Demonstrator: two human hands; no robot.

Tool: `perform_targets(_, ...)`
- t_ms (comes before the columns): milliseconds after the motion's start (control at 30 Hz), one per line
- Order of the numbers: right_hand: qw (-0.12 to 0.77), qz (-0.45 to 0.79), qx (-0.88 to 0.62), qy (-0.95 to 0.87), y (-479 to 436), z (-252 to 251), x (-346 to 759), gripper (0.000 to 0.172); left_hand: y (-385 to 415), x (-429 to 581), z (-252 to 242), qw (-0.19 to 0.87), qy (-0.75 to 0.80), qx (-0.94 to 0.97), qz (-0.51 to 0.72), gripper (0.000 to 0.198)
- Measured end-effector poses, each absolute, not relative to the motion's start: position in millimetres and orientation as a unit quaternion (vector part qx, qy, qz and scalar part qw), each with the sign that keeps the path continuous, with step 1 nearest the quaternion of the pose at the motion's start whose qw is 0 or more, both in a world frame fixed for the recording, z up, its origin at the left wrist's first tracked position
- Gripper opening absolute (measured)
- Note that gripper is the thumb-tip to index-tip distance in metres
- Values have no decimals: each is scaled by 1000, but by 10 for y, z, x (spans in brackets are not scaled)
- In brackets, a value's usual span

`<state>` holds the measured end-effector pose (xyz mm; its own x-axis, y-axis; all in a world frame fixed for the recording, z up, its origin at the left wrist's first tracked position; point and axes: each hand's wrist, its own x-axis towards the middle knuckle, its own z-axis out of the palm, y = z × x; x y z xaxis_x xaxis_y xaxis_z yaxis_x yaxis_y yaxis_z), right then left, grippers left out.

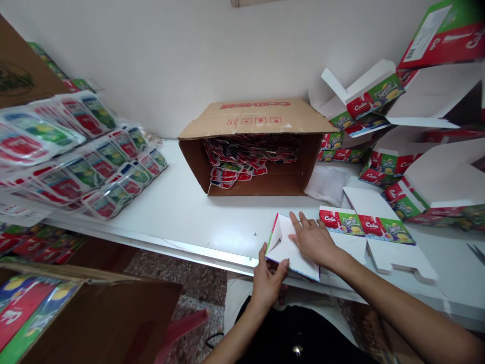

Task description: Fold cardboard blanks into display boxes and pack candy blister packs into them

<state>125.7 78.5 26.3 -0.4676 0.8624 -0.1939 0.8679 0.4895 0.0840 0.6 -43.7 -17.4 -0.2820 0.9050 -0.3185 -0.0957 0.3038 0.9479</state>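
Observation:
A small printed carton [299, 256], its white inner side facing up, lies at the front edge of the white table, partly folded. My left hand [266, 280] is closed on its near left corner, with the thumb along the near edge. My right hand [313, 241] rests flat on the white surface with its fingers spread. Right of that hand lies an unfolded carton blank [379, 230] printed with Cola and Sprite. The underside of the carton I hold is hidden.
An open brown box [257, 119] on its side holds several printed packets [238, 172]. Plastic-wrapped packs [87, 167] are piled at the left. Open cartons [394, 156] are stacked at the right, near scissors [476, 253]. Another brown box [102, 318] stands below the table, lower left.

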Motion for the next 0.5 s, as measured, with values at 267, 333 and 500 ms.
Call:
perform_targets(267, -99, -42, 438, 893, 632, 461, 1366, 51, -531, -61, -17, 474, 620, 379, 497, 80)
perform_targets(333, -226, -36, 378, 897, 566, 621, 1460, 46, -511, -189, -41, 411, 609, 454, 504, 84)
perform_targets(500, -306, 3, 232, 923, 159, 504, 1676, 31, -353, -709, -309, 250, 569, 631, 464, 52)
